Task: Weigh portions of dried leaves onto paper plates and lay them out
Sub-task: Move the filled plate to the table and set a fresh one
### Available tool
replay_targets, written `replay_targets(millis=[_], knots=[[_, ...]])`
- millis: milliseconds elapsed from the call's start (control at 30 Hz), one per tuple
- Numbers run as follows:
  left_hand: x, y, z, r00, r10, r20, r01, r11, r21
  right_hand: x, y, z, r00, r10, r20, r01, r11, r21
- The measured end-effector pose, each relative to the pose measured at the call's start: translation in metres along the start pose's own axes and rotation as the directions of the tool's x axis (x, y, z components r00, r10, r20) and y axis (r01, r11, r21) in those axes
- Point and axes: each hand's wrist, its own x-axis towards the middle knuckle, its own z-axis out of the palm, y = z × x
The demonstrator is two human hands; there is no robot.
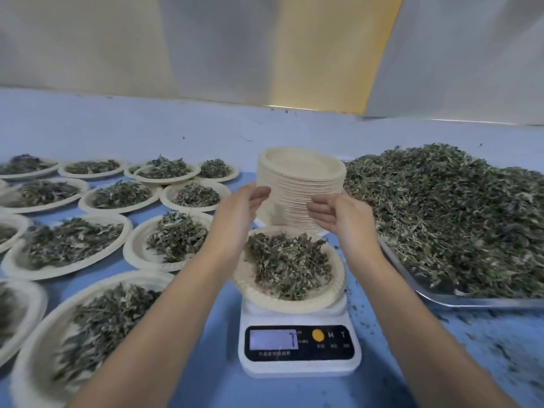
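Two bare hands were raised above the middle of the pale blue table (188, 125), on either side of a tall stack of cream-coloured round paper plates (300, 178). The left hand (248, 203) had its fingers straight and slightly spread, its fingertips at the stack's left edge. The right hand (334, 213) was likewise loose and uncurled, palm turned inward, with its fingers crossing in front of the stack's lower right side. Neither hand was closed round anything, and whether either truly touched the plates could not be told. Just in front of the stack, below the wrists, a cream paper plate heaped with dried grey-green leaves (291, 266) sat on a small white digital kitchen scale (300, 366). The scale's lit display (273, 339) showed a blurred figure resembling a 7, beside a yellow round button. More than ten filled paper plates of dried leaves (73, 245) lay in rows over the left half of the table, several with overlapping rims. On the right, a large shallow metal tray (471, 302) held a broad loose mound of dried leaves (441, 213), its near corner just beside the stack. Leaf crumbs (477, 346) were scattered on the table in front of the tray. Behind the table stood pale wall panels with a yellow strip (323, 54)
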Motion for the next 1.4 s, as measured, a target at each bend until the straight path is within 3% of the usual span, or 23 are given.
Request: replay_targets(millis=[133,333,967,1233,1400], knots=[[0.003,-0.016,-0.012,0.997,0.061,-0.053,-0.053,0.988,0.145,0.006,0.011,-0.008,0.999,0.048,0.008,-0.048,0.995,-0.087],[0.007,-0.034,-0.014,0.996,-0.004,-0.088,0.021,0.982,0.190,0.007,0.022,-0.010,0.995,0.084,0.055,-0.080,0.995,-0.065],[0.015,-0.024,-0.037,0.943,-0.285,-0.172,0.279,0.959,-0.054,-0.010,0.008,0.014,0.996,0.062,0.066,-0.067,0.996,0.065],[0.015,-0.005,-0.080,0.932,-0.289,-0.218,0.277,0.957,-0.084,-0.009,0.002,0.060,0.993,0.075,0.086,-0.081,0.995,0.063],[0.018,0.004,-0.123,0.904,-0.191,-0.383,0.208,0.978,0.002,-0.005,-0.001,0.101,0.986,0.125,0.110,-0.112,0.987,-0.116]])
